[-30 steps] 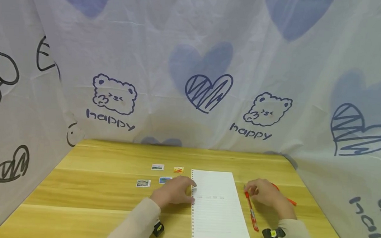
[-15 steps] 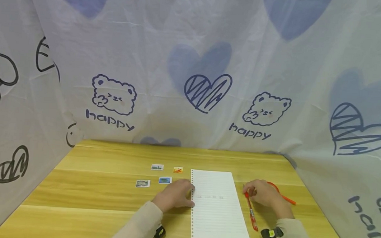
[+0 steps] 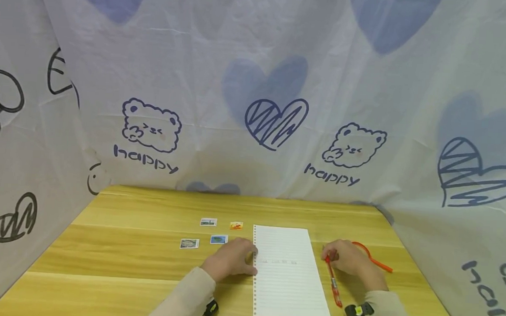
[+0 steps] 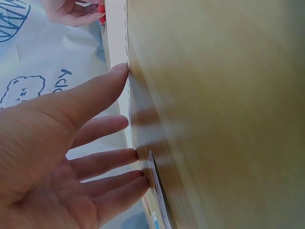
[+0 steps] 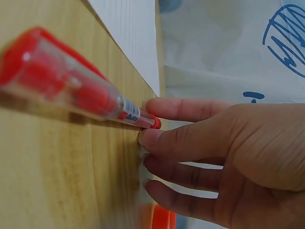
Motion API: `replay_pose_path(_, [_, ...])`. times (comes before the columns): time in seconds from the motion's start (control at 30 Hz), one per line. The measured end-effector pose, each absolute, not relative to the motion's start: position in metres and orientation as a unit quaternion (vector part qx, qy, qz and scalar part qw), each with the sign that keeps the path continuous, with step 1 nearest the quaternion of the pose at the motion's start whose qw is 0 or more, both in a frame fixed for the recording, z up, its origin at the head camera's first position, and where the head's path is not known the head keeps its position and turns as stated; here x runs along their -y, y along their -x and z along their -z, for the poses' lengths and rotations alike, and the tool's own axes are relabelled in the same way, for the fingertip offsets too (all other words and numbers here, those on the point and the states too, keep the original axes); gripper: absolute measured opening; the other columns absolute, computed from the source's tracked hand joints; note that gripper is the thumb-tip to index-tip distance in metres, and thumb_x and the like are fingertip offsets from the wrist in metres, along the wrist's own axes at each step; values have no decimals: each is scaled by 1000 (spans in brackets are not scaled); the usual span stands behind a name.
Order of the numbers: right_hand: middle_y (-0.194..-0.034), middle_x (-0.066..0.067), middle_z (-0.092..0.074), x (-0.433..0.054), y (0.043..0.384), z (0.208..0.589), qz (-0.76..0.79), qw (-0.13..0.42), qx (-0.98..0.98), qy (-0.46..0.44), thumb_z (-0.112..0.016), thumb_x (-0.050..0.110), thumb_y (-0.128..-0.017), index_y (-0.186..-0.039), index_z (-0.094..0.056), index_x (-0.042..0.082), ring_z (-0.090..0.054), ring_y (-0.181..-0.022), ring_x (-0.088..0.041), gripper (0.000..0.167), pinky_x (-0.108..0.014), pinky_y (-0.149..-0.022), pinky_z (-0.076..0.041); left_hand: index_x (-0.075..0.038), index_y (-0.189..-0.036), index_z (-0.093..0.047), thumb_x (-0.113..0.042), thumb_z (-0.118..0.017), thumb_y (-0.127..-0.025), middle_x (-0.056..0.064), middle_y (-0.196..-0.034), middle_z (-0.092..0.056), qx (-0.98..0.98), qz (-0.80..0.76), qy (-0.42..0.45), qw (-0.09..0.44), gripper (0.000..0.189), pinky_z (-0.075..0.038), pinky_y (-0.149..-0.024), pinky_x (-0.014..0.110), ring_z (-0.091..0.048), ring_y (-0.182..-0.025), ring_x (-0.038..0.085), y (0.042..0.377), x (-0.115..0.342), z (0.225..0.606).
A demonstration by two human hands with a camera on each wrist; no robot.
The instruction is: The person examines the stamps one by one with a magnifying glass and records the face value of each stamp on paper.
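Observation:
A lined white sheet [image 3: 289,289] with holes along its left edge lies on the wooden table, with faint marks across its middle. My left hand [image 3: 229,260] rests at that holed edge, fingers spread and relaxed, as the left wrist view also shows. Right of the sheet lies a clear-barrelled red pen [image 3: 335,291], roughly parallel to the sheet's right side. My right hand [image 3: 350,259] pinches the pen's far end between thumb and index finger; the right wrist view shows the red cap [image 5: 24,55] at the near end.
Several stamps lie left of the sheet: a pale one [image 3: 208,222], a yellow one [image 3: 236,225], a blue one [image 3: 219,239] and a grey-green one [image 3: 189,243]. Behind my right hand curves an orange-red strip [image 3: 381,265], partly hidden. A printed cloth [image 3: 214,79] walls the table.
My left hand has drawn slightly back toward me along the sheet's edge, uncovering the blue stamp. My right hand and the pen have hardly moved.

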State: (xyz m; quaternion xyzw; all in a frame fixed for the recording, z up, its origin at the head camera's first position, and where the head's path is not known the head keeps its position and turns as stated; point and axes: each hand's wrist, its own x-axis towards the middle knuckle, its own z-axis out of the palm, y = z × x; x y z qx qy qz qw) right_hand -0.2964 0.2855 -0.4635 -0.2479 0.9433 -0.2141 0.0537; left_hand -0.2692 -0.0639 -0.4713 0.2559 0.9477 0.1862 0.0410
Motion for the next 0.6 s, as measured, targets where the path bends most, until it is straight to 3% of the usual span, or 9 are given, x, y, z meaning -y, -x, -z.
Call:
replay_pose_path(0.17, [-80,0,-71,-286,296,465,219,47,-938,266,-76,-14,-79,-88,-73,10,-56,-74,-5,26,-21,-66,-49,-6,-122,-73,-30,-88,-81,10,-128,-73,-948,-188,-254,41,50,-58,-101,41,-69,-117,27,269,64,472])
replay_pose_path(0.6, [-77,4,-63,-286,297,468,220,32,-942,254,-77,-10,-80,-86,-68,12,-48,-72,-5,24,-20,-64,-43,-7,-124,-72,-31,-88,-81,10,-131,-72,-948,-196,-247,42,52,-56,-106,44,-67,-122,29,270,65,474])
